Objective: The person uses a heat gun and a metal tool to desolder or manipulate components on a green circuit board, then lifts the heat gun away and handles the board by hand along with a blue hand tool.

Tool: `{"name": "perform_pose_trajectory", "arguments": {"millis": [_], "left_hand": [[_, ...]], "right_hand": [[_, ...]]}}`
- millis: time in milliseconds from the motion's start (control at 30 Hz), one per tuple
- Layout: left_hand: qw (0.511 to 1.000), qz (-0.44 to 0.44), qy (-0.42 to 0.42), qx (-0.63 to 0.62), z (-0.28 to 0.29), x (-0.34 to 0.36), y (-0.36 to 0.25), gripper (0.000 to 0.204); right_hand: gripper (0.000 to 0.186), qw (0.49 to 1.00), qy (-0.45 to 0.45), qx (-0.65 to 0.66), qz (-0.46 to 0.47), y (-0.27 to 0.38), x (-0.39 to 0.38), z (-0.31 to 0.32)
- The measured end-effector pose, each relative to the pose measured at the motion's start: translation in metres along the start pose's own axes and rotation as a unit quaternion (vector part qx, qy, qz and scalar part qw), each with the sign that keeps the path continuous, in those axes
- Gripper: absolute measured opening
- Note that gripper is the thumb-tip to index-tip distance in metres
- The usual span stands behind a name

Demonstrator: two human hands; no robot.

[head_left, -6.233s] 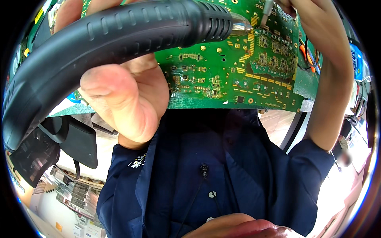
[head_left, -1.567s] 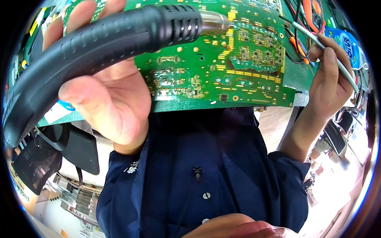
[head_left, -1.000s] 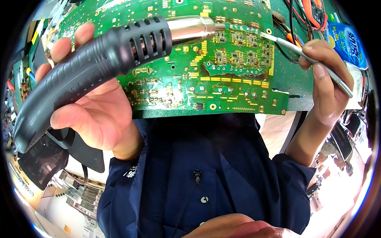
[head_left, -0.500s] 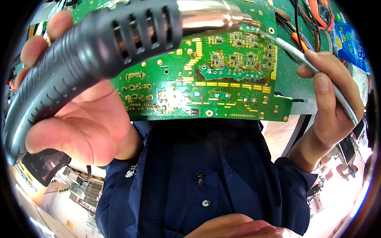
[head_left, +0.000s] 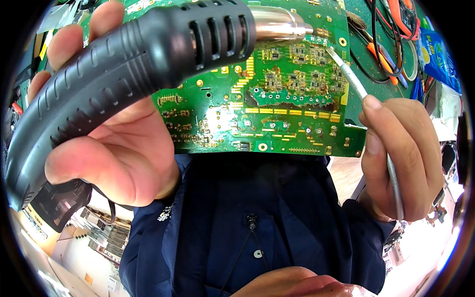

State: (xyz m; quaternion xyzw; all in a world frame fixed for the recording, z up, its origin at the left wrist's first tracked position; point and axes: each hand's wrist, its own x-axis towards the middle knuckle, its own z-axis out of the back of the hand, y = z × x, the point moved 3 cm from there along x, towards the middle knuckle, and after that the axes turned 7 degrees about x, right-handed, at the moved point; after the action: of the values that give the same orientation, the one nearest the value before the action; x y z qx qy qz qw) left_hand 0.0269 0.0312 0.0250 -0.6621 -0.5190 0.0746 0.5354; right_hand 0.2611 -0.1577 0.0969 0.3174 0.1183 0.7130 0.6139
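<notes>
A black hot air gun (head_left: 123, 64) with a slotted collar and shiny metal nozzle lies across my left hand (head_left: 123, 153), fingers curled round its far side. The nozzle points right, close above the upper right of a green circuit board (head_left: 198, 99) crowded with small components and gold pads. My right hand (head_left: 408, 148) grips a slim silver pen-like metal tool (head_left: 350, 78). Its pale tip sits at the components just below and right of the nozzle; whether it touches them I cannot tell. The gun hides much of the board's upper left.
Right of the board on a green mat (head_left: 368, 89) lie a brush (head_left: 356, 21), an orange-handled tool (head_left: 380, 58), coiled black and red cables, and an orange-and-black device (head_left: 403, 14). A blue packet (head_left: 440, 55) is farther right. At lower left stands a black chair (head_left: 64, 200).
The hot air gun has shifted a little right with my left hand. My right hand has moved down and left, and the metal tool now stands steeper, its tip slightly lower.
</notes>
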Motion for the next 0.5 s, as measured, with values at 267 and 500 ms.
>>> {"name": "perform_pose_trajectory", "arguments": {"millis": [267, 500], "left_hand": [[1.0, 0.004, 0.027, 0.007, -0.005, 0.004, 0.004, 0.062], [0.996, -0.007, 0.018, 0.087, 0.006, -0.003, -0.002, 0.064]], "right_hand": [[0.033, 0.999, 0.007, -0.037, -0.007, 0.005, -0.001, -0.005], [0.036, 0.996, 0.016, -0.084, 0.013, 0.021, -0.002, -0.026]]}}
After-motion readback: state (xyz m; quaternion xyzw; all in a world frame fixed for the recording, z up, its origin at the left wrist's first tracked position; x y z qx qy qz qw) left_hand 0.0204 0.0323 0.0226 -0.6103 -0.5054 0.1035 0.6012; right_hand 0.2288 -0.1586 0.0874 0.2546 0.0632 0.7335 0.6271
